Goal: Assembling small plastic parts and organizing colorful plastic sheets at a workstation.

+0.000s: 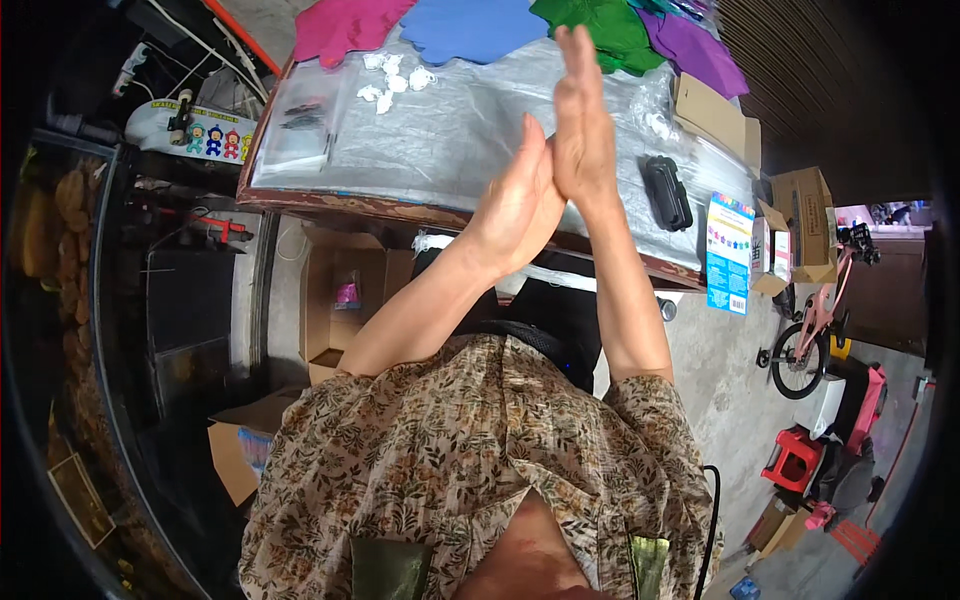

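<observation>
My left hand (520,205) and my right hand (585,130) meet palm against palm above the near part of a table (420,145) covered in grey plastic sheeting. The right fingers are stretched straight out toward the far side, flat against one another. On the left hand the thumb stands up, and its palm lies flat; part of its fingers is hidden behind the right hand. Nothing shows between the palms. Several small white bundles (395,80) lie on the sheeting, left of my hands. A black oblong case (667,193) rests to their right.
Along the far edge lie pink (345,28), blue (475,28), green (600,35) and purple (695,50) pieces. Clear plastic bags (295,125) sit at the left. A blue printed card (730,250) and cardboard boxes (805,215) stand right, near a pink bicycle (805,340).
</observation>
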`<state>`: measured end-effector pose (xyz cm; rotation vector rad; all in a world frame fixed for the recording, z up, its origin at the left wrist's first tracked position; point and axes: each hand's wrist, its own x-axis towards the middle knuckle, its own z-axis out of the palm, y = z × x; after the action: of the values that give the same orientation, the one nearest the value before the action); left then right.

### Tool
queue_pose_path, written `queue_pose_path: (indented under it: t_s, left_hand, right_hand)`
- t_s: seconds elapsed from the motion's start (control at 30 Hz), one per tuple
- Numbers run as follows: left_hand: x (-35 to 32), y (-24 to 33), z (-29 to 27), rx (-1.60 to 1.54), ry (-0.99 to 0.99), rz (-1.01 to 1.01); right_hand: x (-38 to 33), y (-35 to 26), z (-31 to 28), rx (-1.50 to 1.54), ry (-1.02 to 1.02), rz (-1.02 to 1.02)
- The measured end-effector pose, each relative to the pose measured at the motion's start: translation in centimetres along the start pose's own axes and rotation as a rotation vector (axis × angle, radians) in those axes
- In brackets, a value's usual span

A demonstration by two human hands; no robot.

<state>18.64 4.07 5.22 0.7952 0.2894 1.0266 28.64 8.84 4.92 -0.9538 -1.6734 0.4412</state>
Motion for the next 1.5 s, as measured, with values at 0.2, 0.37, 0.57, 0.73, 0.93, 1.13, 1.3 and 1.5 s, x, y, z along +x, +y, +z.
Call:
queue_pose_path:
  t_s: [0.2, 0.37, 0.57, 0.73, 0.93, 1.13, 1.3, 1.5]
  left_hand:
    - [-0.6, 0.8, -0.1, 0.229, -0.069, -0.004]
    - [2.2, 0.5, -2.2, 0.030, 0.162, 0.088]
    - [2.9, -0.2, -1.9, -0.142, 0.195, 0.099]
    - [1.7, -1.8, -1.4, 0.002, 0.135, 0.075]
    - [1.3, -0.5, -0.6, -0.095, 0.084, 0.145]
    - [2.0, -2.3, -1.4, 0.031, 0.149, 0.100]
    - [2.2, -2.1, -0.9, 0.141, 0.200, 0.226]
    - [1.1, -3.2, -2.2, 0.807, 0.254, 0.627]
  right_hand:
    - [1.5, -0.8, -1.5, 0.761, 0.442, 0.251]
    - [0.3, -1.4, 0.0, 1.242, 0.296, 0.317]
    - [-1.4, -2.2, 2.6, 0.415, 0.036, 0.023]
    - [1.1, -0.9, 1.0, 0.103, -0.007, -0.084]
    - [-0.6, -2.2, 0.2, -0.446, -0.216, -0.182]
    - [-0.7, -3.4, 1.3, 0.230, 0.006, 0.081]
    - [-0.4, -2.8, 2.0, 0.765, 0.360, 0.392]
    - [-1.4, -2.1, 2.1, 0.745, 0.268, 0.346]
